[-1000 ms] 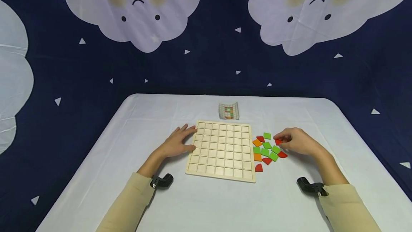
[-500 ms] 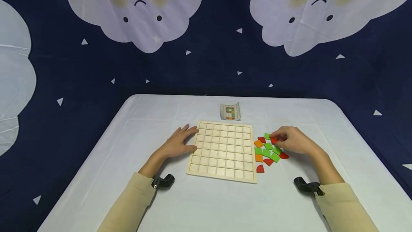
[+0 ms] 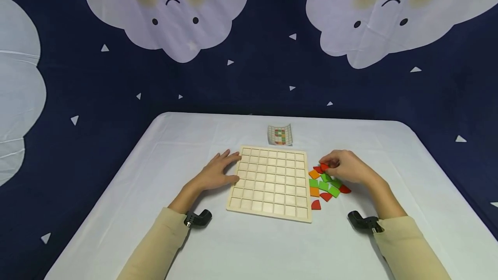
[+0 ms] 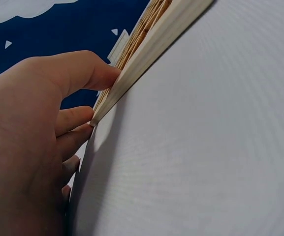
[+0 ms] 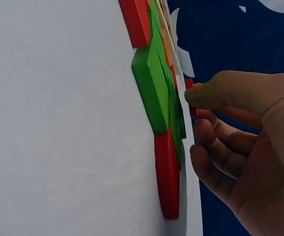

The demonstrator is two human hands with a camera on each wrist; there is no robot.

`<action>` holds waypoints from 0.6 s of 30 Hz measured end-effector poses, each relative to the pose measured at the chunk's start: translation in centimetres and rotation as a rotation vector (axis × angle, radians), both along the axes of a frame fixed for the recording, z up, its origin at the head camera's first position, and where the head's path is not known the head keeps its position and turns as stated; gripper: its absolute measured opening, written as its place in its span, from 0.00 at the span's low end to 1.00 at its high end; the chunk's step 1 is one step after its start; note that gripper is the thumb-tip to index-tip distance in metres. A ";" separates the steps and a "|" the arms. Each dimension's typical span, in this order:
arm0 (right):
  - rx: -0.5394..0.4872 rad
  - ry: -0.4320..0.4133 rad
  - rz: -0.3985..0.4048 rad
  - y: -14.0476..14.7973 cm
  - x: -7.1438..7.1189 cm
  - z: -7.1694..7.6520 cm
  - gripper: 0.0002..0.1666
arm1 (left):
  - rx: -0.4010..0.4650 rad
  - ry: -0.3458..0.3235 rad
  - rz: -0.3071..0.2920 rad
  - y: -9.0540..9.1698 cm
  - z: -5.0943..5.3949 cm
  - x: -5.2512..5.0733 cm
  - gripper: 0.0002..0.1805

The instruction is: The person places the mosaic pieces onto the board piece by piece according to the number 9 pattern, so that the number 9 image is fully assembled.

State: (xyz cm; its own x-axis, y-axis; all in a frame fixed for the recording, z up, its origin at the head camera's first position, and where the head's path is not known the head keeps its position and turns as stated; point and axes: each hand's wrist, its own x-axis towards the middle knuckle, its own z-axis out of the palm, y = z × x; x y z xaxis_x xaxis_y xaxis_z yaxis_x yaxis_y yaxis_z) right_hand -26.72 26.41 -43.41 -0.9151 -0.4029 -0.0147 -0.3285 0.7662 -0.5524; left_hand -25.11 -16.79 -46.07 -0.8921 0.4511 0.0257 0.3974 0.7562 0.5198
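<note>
A wooden grid board [image 3: 270, 182] lies on the table, its square cells bare. My left hand [image 3: 215, 173] rests at its left edge, thumb and fingertips touching the rim; the left wrist view shows the thumb on the board's wooden side [image 4: 151, 46]. My right hand [image 3: 347, 166] pinches a red quarter-round tile [image 3: 324, 167] between thumb and forefinger, above the far end of the loose tiles. In the right wrist view that red tile [image 5: 189, 96] is mostly hidden by the thumb. Green tiles [image 3: 323, 186], orange tiles [image 3: 314, 192] and other red tiles [image 3: 316, 205] lie right of the board.
A small pattern card [image 3: 279, 135] with a coloured grid picture stands behind the board, its edges curled. The white table [image 3: 218, 245] ends at a dark blue cloth [image 3: 249, 85] printed with clouds. A black camera is worn on each wrist.
My right hand has moved left and slightly away from me with the red tile, now covering the far green tile. The left hand stays at the board's edge.
</note>
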 end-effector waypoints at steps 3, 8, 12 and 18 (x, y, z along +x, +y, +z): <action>-0.013 -0.008 -0.007 -0.3 -0.2 0.0 0.17 | -0.012 0.000 0.003 0.0 -0.1 -0.1 0.38; -0.017 -0.010 -0.005 -0.7 -0.4 0.0 0.18 | -0.014 0.001 0.003 0.0 -0.2 -0.1 0.39; -0.021 -0.017 -0.002 -1.1 -0.4 0.2 0.19 | -0.009 -0.003 0.004 0.0 -0.2 -0.1 0.39; -0.035 -0.027 -0.004 -1.6 -0.6 0.1 0.19 | -0.013 -0.004 0.008 0.1 -0.1 -0.1 0.39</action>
